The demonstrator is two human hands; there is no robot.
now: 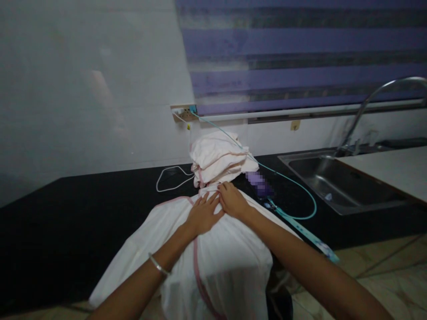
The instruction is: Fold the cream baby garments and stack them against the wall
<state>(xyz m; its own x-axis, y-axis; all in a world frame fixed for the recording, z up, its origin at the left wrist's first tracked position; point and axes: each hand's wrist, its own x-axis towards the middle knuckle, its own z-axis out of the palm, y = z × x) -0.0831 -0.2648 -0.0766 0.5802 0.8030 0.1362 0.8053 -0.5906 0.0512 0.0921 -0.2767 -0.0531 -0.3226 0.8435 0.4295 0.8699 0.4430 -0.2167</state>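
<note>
A white cloth with pink trim [230, 262] lies spread over the front edge of a black counter [83, 213] and hangs down toward me. My left hand [203, 214] rests flat on it with fingers spread. My right hand [232, 200] lies beside it, palm down on the cloth's far edge, fingers slightly curled. A silver bangle sits on my left wrist. Just beyond my hands stands a pile of folded pale pink cloths [218, 158].
A teal cable [293, 213] and a white cable [170, 178] run from a wall socket [183, 113] across the counter. A purple blurred object [260, 182] lies right of the pile. A steel sink [336, 182] with tap [373, 102] is at right. Striped blinds hang above.
</note>
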